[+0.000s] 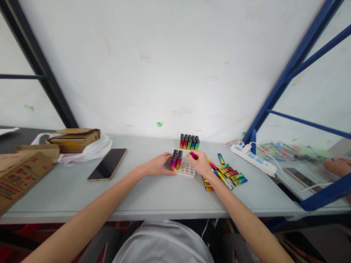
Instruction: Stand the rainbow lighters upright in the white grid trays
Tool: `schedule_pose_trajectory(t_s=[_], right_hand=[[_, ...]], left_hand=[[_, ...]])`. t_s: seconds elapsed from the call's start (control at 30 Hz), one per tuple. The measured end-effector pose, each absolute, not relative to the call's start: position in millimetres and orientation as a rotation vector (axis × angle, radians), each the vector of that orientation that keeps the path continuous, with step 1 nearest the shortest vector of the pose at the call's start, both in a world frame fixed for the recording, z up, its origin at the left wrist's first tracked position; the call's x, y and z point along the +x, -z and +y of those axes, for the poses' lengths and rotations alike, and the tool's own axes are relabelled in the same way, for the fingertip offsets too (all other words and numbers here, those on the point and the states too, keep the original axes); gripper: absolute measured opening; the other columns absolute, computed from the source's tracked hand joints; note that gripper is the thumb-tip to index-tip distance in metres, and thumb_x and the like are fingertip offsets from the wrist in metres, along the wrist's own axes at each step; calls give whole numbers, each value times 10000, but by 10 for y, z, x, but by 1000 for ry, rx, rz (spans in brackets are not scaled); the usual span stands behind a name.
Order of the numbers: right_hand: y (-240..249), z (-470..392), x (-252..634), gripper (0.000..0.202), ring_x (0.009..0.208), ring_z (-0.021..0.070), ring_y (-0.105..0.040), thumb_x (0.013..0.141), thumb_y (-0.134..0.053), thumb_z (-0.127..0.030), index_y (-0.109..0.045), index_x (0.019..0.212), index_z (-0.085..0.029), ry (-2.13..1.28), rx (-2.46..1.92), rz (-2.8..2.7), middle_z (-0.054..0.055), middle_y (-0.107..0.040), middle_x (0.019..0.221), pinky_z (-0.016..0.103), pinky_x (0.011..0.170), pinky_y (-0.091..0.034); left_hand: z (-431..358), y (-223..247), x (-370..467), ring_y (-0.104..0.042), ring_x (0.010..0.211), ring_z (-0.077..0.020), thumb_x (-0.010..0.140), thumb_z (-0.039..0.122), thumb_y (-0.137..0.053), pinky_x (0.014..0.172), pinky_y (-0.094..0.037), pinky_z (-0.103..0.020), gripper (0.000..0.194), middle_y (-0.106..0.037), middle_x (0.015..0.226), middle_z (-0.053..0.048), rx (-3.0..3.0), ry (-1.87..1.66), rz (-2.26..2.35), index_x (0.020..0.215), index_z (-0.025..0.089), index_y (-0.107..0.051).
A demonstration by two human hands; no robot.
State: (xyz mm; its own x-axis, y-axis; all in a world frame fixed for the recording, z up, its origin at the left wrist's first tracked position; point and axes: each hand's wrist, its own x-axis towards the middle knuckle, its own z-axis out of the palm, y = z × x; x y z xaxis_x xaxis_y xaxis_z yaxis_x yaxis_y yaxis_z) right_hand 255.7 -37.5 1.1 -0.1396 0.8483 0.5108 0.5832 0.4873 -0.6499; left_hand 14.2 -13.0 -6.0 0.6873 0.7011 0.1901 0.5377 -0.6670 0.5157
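A pale tray with round-cornered slots (188,170) lies on the table in front of me. Two rows of upright lighters (176,160), purple to orange and red, fill its left side. My left hand (159,165) rests at the tray's left end, thumb and fingers apart around the lighters. Pinched in my right hand (202,163) is a purple lighter (193,156), tilted above the tray's right part. Behind stands a second block of upright multicoloured lighters (189,142). Several loose shiny lighters (231,172) lie to the right of my right hand, partly hidden by it.
A phone (108,164) lies at the left, near cardboard boxes (30,170) and a white plastic bag (95,149). At the right are a power strip (253,159), a blue metal frame (290,73), another phone (301,179) and another person's hand (338,168).
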Motion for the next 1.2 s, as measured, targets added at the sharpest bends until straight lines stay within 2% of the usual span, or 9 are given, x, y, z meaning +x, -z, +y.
schedule_pose_trajectory(t_s=[0.13,0.23,0.37,0.47,0.6,0.87,1.07,1.2], right_hand=[[-48,-409,2565,418,595,126,-419,957,-507,-519,-476,689,-200,-408,-1135,-1903,-39,-459,607,256,573,-294],[-76,-446,2575,402,612,144,-482,1010,-430,-525,-519,778,-208,-481,-1084,-2005,-22,-534,653,254,586,-353],[-94,-477,2581,423,742,174,-539,1028,-418,-500,-535,751,-202,-297,-979,-2217,36,-591,775,271,668,-407],[-97,-492,2577,457,697,168,-513,1030,-430,-498,-529,700,-198,-193,-984,-2297,28,-573,713,280,665,-385],[-90,-506,2574,472,563,136,-462,1018,-463,-517,-544,683,-194,-300,-1042,-2287,-16,-542,594,265,584,-330],[-10,-481,2519,438,549,133,-502,1003,-500,-531,-592,748,-186,-407,-1061,-2321,10,-635,633,257,562,-291],[-36,-509,2468,470,550,137,-474,965,-543,-580,-646,720,-193,-191,-1162,-2392,20,-618,621,274,559,-230],[-145,-439,2730,512,604,159,-547,1028,-414,-543,-665,736,-205,-144,-1278,-2286,28,-654,661,269,600,-303]], left_hand=[[-127,65,143,-583,1195,-346,728,537,-801,1043,-464,-424,699,-596,1341,-146,2463,-554,955,1284,157,-613],[-120,79,142,-584,1193,-339,729,534,-803,1042,-467,-429,697,-598,1337,-144,2461,-561,938,1289,166,-610],[-116,88,141,-581,1199,-335,735,528,-804,1046,-464,-423,691,-603,1332,-141,2477,-562,935,1294,173,-606],[-116,89,139,-588,1190,-334,739,536,-801,1039,-466,-421,682,-608,1323,-139,2481,-563,939,1286,175,-612],[-113,95,131,-594,1180,-327,739,548,-799,1034,-466,-408,679,-613,1307,-130,2477,-567,938,1281,182,-615],[-112,103,131,-594,1153,-313,745,575,-783,1026,-469,-400,662,-613,1274,-125,2481,-561,935,1253,182,-618],[-119,90,132,-592,1149,-314,749,578,-775,1025,-473,-406,633,-615,1266,-118,2489,-551,935,1228,191,-628],[-111,92,131,-578,1197,-314,747,583,-775,1061,-451,-385,691,-604,1313,-120,2478,-555,941,1286,185,-606]])
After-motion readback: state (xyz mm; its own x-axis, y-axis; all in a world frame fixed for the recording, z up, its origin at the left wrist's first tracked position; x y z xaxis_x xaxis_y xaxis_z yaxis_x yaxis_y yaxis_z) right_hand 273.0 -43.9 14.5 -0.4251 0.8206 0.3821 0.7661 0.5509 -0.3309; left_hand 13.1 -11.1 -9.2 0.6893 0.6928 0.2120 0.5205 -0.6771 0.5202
